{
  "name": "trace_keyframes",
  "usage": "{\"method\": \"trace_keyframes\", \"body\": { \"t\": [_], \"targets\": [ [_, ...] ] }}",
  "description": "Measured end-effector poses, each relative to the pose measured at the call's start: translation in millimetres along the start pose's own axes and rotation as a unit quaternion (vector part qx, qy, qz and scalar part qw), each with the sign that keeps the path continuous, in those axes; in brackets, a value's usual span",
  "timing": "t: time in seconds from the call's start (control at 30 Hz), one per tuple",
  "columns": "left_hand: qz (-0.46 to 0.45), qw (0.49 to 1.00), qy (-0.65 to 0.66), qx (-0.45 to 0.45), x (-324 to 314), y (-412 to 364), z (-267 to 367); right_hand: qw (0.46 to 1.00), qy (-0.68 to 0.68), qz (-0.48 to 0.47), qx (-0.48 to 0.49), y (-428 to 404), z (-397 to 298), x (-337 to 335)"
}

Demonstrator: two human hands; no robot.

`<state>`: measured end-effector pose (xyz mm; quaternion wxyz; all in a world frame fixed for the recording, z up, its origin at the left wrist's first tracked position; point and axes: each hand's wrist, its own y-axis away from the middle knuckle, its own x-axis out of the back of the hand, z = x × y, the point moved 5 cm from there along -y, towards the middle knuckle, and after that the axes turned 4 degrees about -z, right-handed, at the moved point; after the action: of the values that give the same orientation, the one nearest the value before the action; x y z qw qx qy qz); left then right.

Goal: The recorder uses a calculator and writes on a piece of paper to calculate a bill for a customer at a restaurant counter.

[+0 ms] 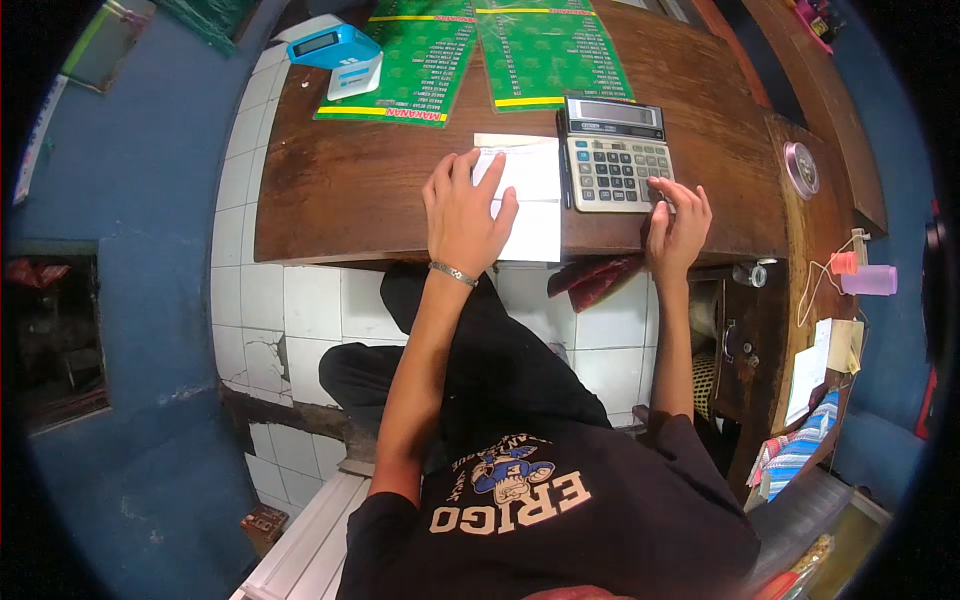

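My left hand point(466, 210), with a metal bracelet at its wrist, lies spread over the left part of a white paper pad point(534, 229) at the table's front edge. Just right of the pad stands a desk calculator point(621, 161) with a tilted display. A dark pen point(564, 169) lies between pad and calculator. My right hand point(679, 221) hovers at the calculator's lower right corner, its index finger on or just over the large keys and its other fingers loosely bent. Neither hand grips anything.
Two green laminated menus point(555, 60) and a blue-and-white device with a small display point(334, 52) lie on the far side of the wooden table point(337, 195). At right are a round pink-rimmed container point(802, 170), a purple cup point(870, 280), papers point(802, 386) and a striped cloth point(802, 442).
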<state>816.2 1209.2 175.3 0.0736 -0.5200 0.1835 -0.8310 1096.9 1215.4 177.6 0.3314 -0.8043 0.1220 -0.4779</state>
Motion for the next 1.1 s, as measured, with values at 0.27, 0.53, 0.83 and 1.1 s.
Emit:
{"method": "trace_keyframes", "body": {
  "t": [0.27,0.53,0.83,1.1],
  "targets": [
    [-0.004,1.000,0.008,0.004,0,-2,2,1.000,0.008,-0.004,-0.001,0,0,1],
    [0.012,1.000,0.027,0.006,1,-1,-1,1.000,0.012,-0.011,-0.001,-1,-1,0],
    [0.034,0.999,0.021,-0.008,-3,1,-1,1.000,0.014,-0.006,-0.002,0,2,3],
    [0.045,0.998,0.041,-0.014,-2,2,-6,0.994,-0.048,-0.072,0.073,-12,-50,-7]
  ]
}}
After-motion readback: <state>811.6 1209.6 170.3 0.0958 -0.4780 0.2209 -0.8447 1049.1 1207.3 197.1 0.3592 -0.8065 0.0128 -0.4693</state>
